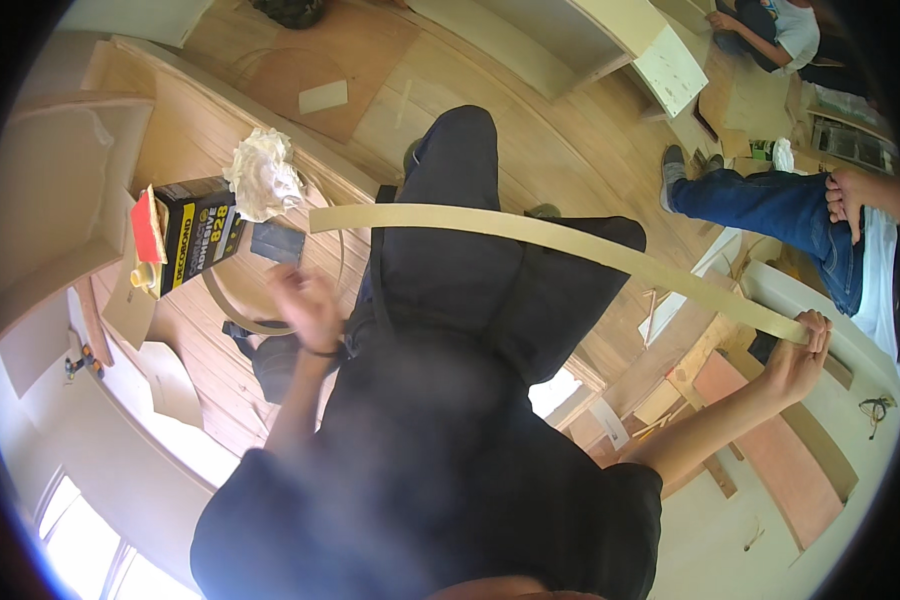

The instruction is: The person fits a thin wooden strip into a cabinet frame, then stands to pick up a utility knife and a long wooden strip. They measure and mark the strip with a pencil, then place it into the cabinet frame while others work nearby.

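A long, narrow tan strip (530,232) runs in a shallow curve across my lap, over both black-trousered knees. Its right end is gripped in my right hand (800,358), fingers closed round it, off to the right. The left end lies free near the crumpled whitish wad (263,175). My left hand (308,305) is raised below that end, apart from the strip and smeared by motion, so its fingers cannot be read. To its left stands a black and yellow adhesive tin (195,235) with a pale cap and a red flat piece (148,228) on top.
A dark square pad (277,242) lies beside the tin. At the right, another person's jeans-clad leg (770,225) and hand (850,200) are close to my right hand. A second person (785,35) sits farther back. Wood panels (770,440) and offcuts lie at the lower right.
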Demonstrator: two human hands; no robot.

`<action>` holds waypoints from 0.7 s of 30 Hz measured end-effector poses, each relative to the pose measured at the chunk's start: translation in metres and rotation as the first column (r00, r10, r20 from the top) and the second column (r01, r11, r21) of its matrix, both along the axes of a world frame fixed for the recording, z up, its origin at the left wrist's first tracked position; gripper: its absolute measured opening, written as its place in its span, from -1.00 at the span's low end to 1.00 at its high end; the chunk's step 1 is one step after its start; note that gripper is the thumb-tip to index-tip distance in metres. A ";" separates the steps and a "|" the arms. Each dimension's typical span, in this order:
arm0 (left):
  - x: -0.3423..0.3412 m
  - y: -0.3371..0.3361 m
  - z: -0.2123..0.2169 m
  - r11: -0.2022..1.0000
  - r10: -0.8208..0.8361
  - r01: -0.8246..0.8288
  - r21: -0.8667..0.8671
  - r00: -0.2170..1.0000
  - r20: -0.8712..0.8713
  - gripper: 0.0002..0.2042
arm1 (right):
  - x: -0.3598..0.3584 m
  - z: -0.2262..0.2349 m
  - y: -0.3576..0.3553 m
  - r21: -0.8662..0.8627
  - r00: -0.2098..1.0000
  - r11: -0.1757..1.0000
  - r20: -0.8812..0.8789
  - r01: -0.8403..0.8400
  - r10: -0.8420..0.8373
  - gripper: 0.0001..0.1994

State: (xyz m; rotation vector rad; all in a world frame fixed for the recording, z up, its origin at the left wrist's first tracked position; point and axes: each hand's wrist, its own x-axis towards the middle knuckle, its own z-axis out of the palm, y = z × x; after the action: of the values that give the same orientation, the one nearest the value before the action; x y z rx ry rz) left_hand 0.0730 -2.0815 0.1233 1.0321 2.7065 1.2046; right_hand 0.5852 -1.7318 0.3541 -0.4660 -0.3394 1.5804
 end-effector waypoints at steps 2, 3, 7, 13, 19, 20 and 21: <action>0.030 0.043 0.001 0.993 -0.103 0.111 -0.030 0.975 0.199 -0.69 | 0.000 0.003 -0.006 0.019 1.000 1.000 -0.029 0.003 -0.003 -0.73; 0.032 0.056 0.001 1.000 -0.018 0.021 -0.003 0.901 0.434 -0.65 | 0.002 0.004 -0.009 0.021 0.999 1.000 -0.044 0.003 -0.002 -0.73; 0.039 0.082 -0.008 0.972 0.171 -0.214 -0.096 0.368 0.914 -0.50 | 0.017 0.006 -0.026 0.045 0.995 0.994 -0.010 0.102 -0.102 -0.75; 0.012 0.089 -0.027 0.952 0.113 -0.295 -0.087 0.073 0.991 -0.57 | 0.046 -0.017 -0.047 0.036 0.993 0.994 -0.056 0.105 -0.103 -0.74; -0.016 0.121 -0.058 0.908 -0.002 -0.406 0.107 0.251 0.968 -0.66 | 0.081 -0.061 -0.060 0.042 0.993 0.992 -0.009 0.122 -0.122 -0.73; -0.024 0.126 -0.060 0.885 -0.077 -0.430 0.178 0.241 0.967 -0.71 | 0.084 -0.074 -0.064 0.066 0.991 0.989 0.011 0.132 -0.133 -0.73; -0.031 0.132 -0.062 0.850 -0.131 -0.478 0.222 0.215 0.968 -0.71 | 0.083 -0.090 -0.067 0.003 0.943 0.956 0.168 0.292 -0.288 -0.76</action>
State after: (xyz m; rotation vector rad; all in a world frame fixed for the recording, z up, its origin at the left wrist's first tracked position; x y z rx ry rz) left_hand 0.0419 -1.9493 0.0609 -0.2359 1.4629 1.7659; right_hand 0.6686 -1.7985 0.2641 -0.6384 -0.3627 1.2619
